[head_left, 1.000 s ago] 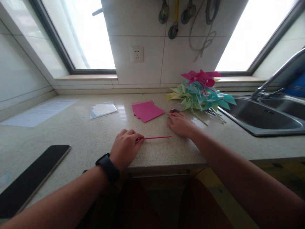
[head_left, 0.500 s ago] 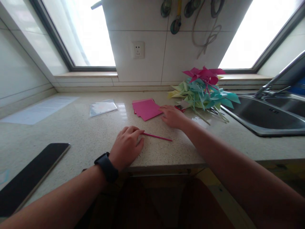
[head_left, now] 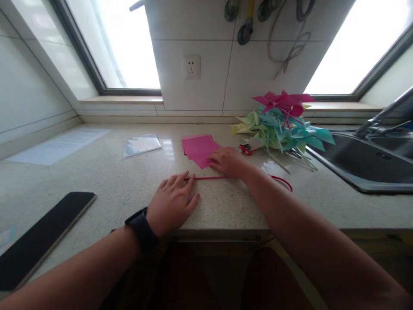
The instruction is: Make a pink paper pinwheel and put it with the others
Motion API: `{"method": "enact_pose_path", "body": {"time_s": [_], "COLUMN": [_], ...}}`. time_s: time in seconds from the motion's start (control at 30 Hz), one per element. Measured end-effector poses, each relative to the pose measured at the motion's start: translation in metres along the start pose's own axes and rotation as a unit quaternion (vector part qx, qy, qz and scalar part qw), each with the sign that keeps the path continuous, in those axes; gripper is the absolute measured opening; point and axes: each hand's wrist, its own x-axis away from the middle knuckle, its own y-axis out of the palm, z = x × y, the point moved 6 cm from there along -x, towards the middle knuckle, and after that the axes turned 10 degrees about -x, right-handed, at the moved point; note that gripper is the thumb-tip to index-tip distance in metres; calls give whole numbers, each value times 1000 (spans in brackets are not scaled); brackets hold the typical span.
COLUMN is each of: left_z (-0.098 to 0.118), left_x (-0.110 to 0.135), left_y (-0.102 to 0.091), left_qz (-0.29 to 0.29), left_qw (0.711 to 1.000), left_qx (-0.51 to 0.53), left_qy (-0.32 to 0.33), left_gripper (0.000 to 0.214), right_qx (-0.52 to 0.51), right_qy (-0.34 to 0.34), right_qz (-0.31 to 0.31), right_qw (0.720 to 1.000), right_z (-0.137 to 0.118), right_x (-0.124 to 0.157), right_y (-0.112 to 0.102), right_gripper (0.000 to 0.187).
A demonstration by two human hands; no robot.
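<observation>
My left hand (head_left: 174, 203), with a black watch on its wrist, lies flat on the speckled counter (head_left: 106, 181) with fingers spread. Its fingertips touch the left end of a thin pink stick (head_left: 209, 177). My right hand (head_left: 228, 161) rests palm down, fingers extended, on the near corner of a small stack of pink paper squares (head_left: 197, 148). The pink stick runs under that hand's wrist. A pile of finished paper pinwheels (head_left: 280, 125), pink, teal and pale green, lies just right of the stack.
A small red object (head_left: 247, 149) sits by the pinwheels. A red loop (head_left: 284, 181) shows beside my right forearm. A steel sink (head_left: 364, 163) with a tap is at right. A clear plastic sleeve (head_left: 141, 145), a printed sheet (head_left: 61, 145) and a black phone (head_left: 41, 239) lie at left.
My right hand slid left from the red object onto the pink paper stack. My left hand opened flat, and the pink stick shifted farther from me. The view turned slightly left.
</observation>
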Motion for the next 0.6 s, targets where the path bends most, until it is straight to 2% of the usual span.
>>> {"method": "enact_pose_path", "body": {"time_s": [0.13, 0.3, 0.47, 0.6], "left_z": [-3, -10, -13, -16], "left_x": [1, -2, -4, -4], "left_y": [-1, 2, 11, 15], "left_qz": [-9, -16, -18, -10], "left_qw": [1000, 1000, 1000, 999], "left_qx": [-16, -11, -2, 9], "left_qy": [-11, -11, -13, -35], "left_gripper": [60, 63, 66, 69], "right_qx": [-20, -34, -55, -85], "right_qy": [-2, 36, 47, 49], "right_qz": [-6, 14, 55, 110], "right_qw": [1000, 999, 996, 989], "right_z": [11, 29, 32, 35], "right_x": [4, 3, 2, 3], "right_y": [0, 5, 2, -5], "right_gripper": [46, 60, 44, 34]}}
